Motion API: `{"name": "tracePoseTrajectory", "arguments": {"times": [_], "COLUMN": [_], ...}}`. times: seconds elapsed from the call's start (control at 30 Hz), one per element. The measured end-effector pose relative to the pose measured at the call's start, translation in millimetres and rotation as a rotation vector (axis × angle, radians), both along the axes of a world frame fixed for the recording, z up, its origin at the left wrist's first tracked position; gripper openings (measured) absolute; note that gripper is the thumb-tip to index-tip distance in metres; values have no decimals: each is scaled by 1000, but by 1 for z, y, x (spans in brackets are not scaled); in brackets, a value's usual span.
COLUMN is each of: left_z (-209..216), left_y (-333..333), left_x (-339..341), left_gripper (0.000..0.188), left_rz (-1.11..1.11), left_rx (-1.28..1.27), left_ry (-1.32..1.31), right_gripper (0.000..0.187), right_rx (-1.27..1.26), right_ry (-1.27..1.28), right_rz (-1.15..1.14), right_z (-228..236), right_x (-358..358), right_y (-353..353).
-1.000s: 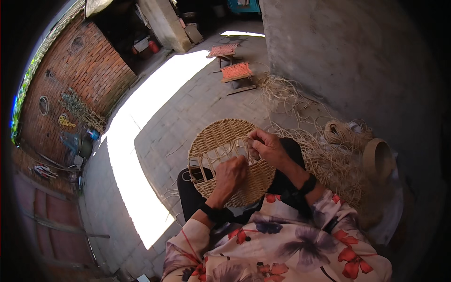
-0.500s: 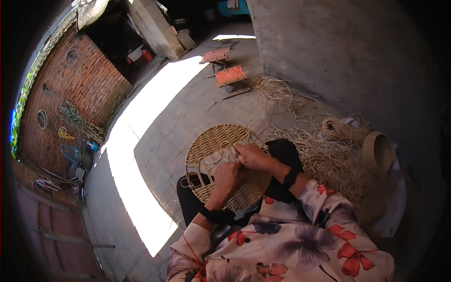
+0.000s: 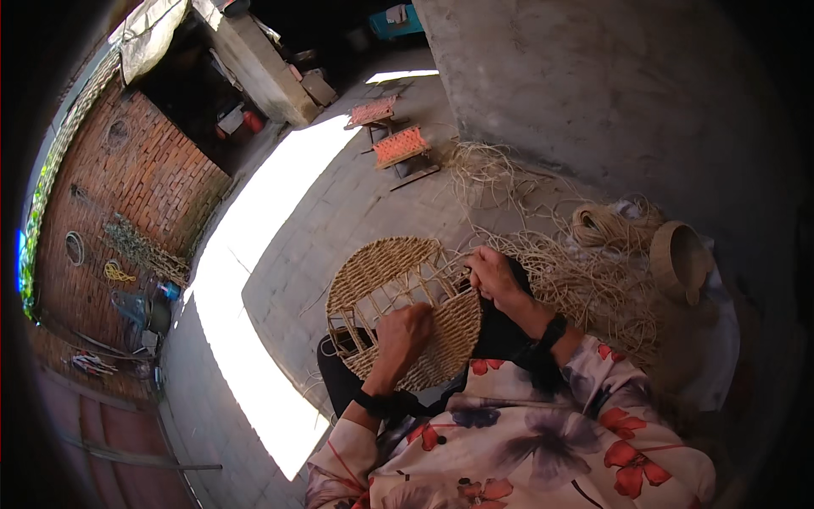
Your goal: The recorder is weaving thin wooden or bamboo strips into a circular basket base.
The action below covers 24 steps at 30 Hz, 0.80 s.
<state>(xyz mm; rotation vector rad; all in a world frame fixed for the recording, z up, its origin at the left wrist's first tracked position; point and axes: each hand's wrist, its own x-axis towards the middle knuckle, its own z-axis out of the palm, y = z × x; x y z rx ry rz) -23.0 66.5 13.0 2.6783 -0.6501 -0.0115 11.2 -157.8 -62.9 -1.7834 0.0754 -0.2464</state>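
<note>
A round, tan piece of woven cord lies tilted across my lap. Its upper and lower parts are densely woven, while a band of bare crosswise strands with gaps runs between them. My left hand is closed over the lower woven part, beside the open band; its fingertips are hidden beneath the knuckles. At the right end of that band, my right hand has its fingers pinched together on a thin cord by the piece's rim. Dark bands circle both wrists.
Loose tan cord lies heaped on the floor at my right. Beyond it are a coiled bundle of cord and a round woven basket, near a grey wall. Two low red-topped stools stand ahead. A brick wall rises left.
My right hand has moved right, away from my left hand, to the rim of the woven piece. The hands were close together before. My left hand still rests on the weave.
</note>
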Motion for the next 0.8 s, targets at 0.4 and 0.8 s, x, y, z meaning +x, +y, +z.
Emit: {"name": "tracePoseTrajectory", "arguments": {"times": [0.4, 0.8], "left_z": [1, 11], "left_y": [-45, -69], "left_x": [6, 17], "left_gripper": [4, 26], "left_rz": [-35, 30], "left_rx": [-217, -399], "left_ry": [-346, -179], "right_gripper": [32, 10], "right_rx": [714, -41], "right_ry": [161, -230], "right_rz": [370, 344], "right_z": [44, 51], "right_x": [-12, -11], "right_y": [-55, -7]}}
